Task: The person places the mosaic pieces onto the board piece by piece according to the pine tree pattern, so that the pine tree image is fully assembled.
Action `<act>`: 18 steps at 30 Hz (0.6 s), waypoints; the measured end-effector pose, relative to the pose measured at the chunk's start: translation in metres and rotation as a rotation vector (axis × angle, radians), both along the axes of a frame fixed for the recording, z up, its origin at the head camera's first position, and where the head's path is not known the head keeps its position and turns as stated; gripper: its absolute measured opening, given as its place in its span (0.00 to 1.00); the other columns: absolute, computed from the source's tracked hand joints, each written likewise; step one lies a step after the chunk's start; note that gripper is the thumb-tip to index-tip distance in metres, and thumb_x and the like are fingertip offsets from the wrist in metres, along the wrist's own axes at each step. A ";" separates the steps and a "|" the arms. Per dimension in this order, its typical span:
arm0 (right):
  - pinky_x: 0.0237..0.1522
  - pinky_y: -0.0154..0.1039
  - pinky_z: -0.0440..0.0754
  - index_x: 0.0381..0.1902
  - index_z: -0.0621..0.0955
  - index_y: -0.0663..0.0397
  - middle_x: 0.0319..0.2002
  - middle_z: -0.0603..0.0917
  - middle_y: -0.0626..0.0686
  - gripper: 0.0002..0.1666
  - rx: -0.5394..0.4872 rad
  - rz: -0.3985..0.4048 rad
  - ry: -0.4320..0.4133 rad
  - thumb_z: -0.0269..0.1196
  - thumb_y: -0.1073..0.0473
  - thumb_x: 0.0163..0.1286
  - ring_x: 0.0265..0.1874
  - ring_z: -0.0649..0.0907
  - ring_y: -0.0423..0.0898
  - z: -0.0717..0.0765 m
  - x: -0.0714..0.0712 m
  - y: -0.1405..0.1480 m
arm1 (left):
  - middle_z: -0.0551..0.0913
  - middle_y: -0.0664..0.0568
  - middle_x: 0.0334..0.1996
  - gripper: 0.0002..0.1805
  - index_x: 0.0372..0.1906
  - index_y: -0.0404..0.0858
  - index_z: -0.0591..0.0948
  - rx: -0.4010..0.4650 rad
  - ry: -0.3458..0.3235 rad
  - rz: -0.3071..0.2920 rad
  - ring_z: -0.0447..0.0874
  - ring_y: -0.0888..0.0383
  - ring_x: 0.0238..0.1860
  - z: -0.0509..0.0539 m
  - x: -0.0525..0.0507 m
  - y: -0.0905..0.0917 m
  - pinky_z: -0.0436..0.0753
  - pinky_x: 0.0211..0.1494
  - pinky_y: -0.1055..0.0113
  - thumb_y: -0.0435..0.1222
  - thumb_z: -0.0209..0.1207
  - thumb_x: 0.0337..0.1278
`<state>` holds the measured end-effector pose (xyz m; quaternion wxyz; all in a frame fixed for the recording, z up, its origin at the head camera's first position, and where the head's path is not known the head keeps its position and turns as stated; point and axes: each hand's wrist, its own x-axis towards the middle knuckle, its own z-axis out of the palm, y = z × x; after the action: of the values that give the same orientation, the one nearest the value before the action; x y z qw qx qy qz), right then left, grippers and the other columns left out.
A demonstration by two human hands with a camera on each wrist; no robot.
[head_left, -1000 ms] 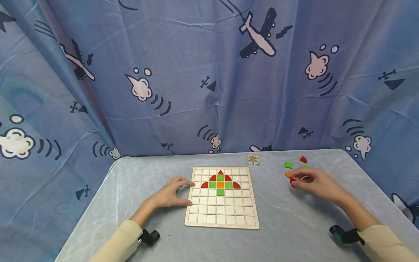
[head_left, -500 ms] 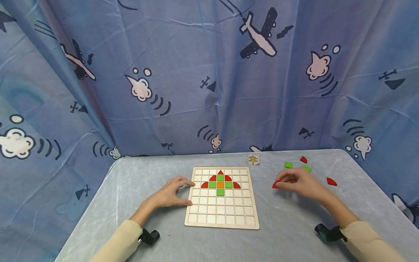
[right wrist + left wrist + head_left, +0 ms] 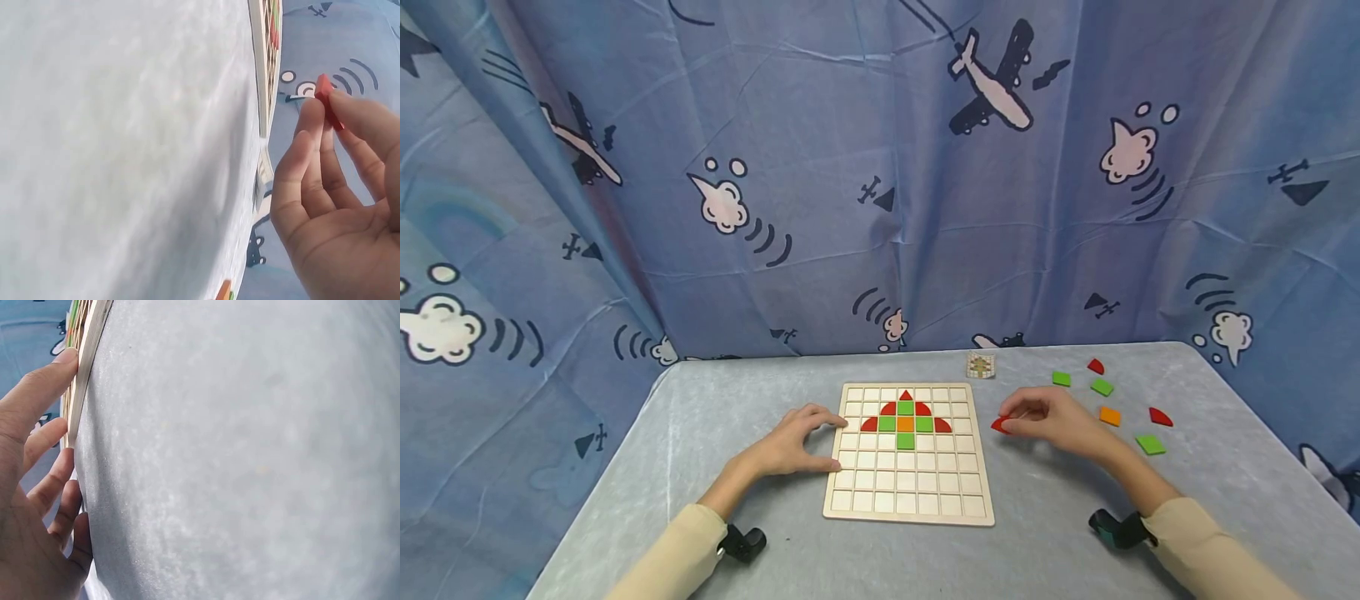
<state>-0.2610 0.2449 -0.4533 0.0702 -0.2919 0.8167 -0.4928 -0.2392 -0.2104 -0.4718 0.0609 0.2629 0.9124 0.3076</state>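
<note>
A wooden grid board (image 3: 907, 503) lies on the table, its upper squares filled with red, green and orange tiles in a tree-like pattern. Along its left edge rest the thumb and a fingertip of my left hand (image 3: 790, 442), fingers spread and relaxed. The left wrist view has this hand (image 3: 37, 469) touching the board's rim (image 3: 87, 369). My right hand (image 3: 1052, 419) is just right of the board, above the table. Between thumb and fingers it pinches a red quarter-circle tile (image 3: 1000, 425), which the right wrist view has edge-on (image 3: 327, 100).
Loose tiles lie on the right: an orange square (image 3: 1109, 416), several green squares (image 3: 1151, 444) and two red quarter-circles (image 3: 1161, 417). A small pattern card (image 3: 981, 365) sits behind the board's right corner. A patterned blue curtain (image 3: 820, 183) hangs behind the table (image 3: 745, 550).
My right hand has carried the red tile left from the loose tiles toward the board, uncovering the orange square and a green one. The left hand and board have stayed put.
</note>
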 end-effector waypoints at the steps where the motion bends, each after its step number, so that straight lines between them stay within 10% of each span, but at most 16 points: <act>1: 0.38 0.38 0.83 0.44 0.86 0.57 0.39 0.87 0.51 0.09 0.004 0.000 0.006 0.71 0.62 0.68 0.35 0.85 0.50 0.000 0.000 -0.002 | 0.72 0.49 0.63 0.35 0.64 0.45 0.80 0.000 0.001 0.000 0.65 0.43 0.65 0.000 0.000 0.000 0.64 0.65 0.40 0.50 0.76 0.50; 18: 0.40 0.38 0.82 0.43 0.86 0.55 0.38 0.86 0.50 0.06 0.048 0.018 0.014 0.70 0.62 0.69 0.37 0.83 0.49 0.004 -0.001 -0.031 | 0.72 0.49 0.63 0.35 0.64 0.45 0.80 0.004 -0.008 0.002 0.64 0.43 0.65 0.002 0.001 0.000 0.64 0.65 0.39 0.49 0.76 0.50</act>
<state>-0.2620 0.2143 -0.4498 0.0758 -0.3009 0.8260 -0.4705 -0.2381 -0.2103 -0.4702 0.0638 0.2609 0.9118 0.3107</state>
